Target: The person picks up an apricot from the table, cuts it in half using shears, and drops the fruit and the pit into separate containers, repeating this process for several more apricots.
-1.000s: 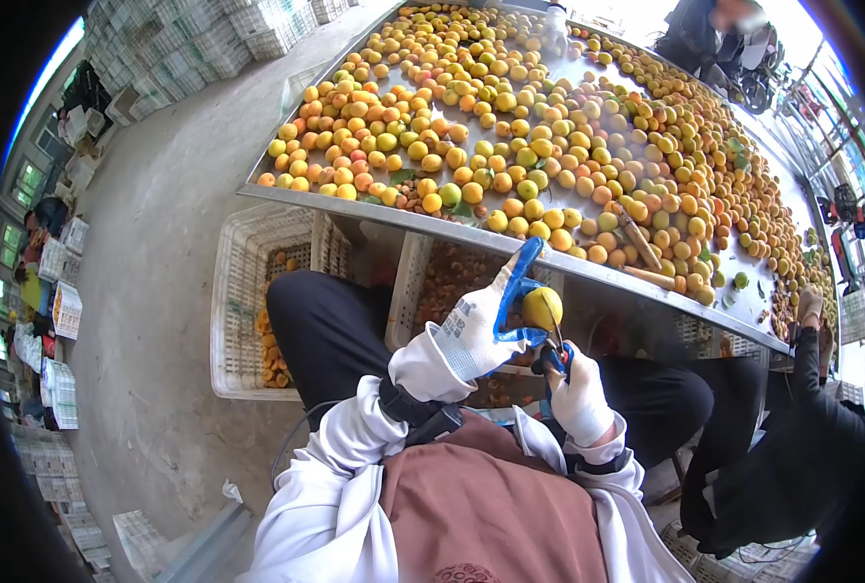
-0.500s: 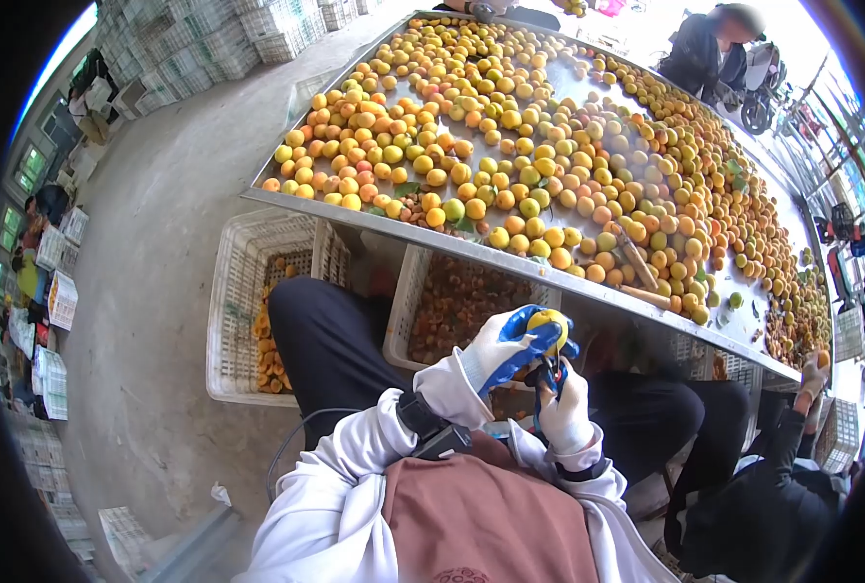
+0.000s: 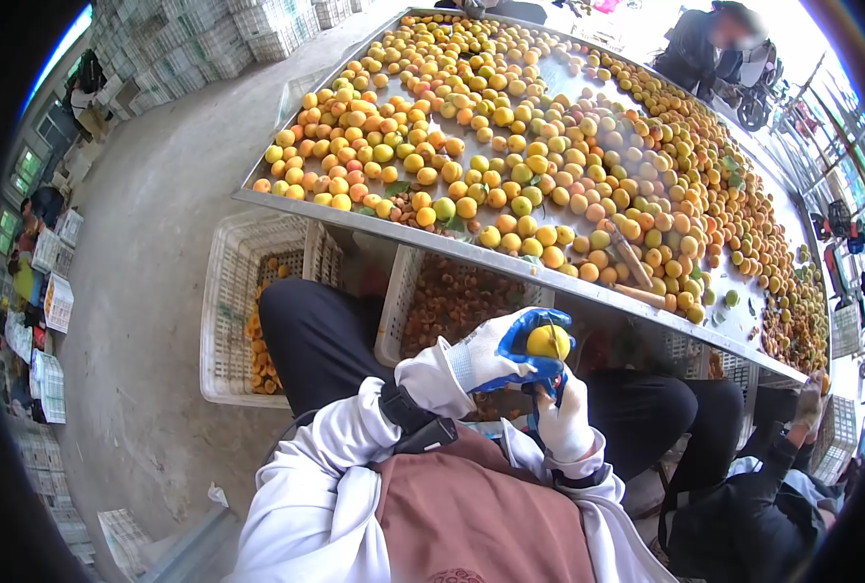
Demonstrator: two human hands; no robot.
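My left hand (image 3: 498, 352), in a white glove with blue coated fingers, is closed around a yellow apricot (image 3: 548, 342). A thin dark line shows across the fruit's upper side. Just below, my right hand (image 3: 566, 420), also gloved, grips a small tool with blue and red on its handle (image 3: 557, 386), held up close against the fruit. I cannot tell the tool's exact kind, as the fingers cover most of it. Both hands are in front of my chest, over my lap, near the edge of a metal table (image 3: 432, 250) spread with apricots (image 3: 471, 185).
Below the table edge stand a white crate (image 3: 220, 321) with orange fruit pieces and another crate (image 3: 393, 306) holding brownish pieces. Two wooden sticks (image 3: 629, 260) lie among the fruit. A person's arm (image 3: 787, 442) reaches in at right; another person (image 3: 695, 49) is across the table.
The apricot has turned in my left hand, with more of its yellow side now facing me. Both hands have shifted slightly downward, and the view has moved a little.
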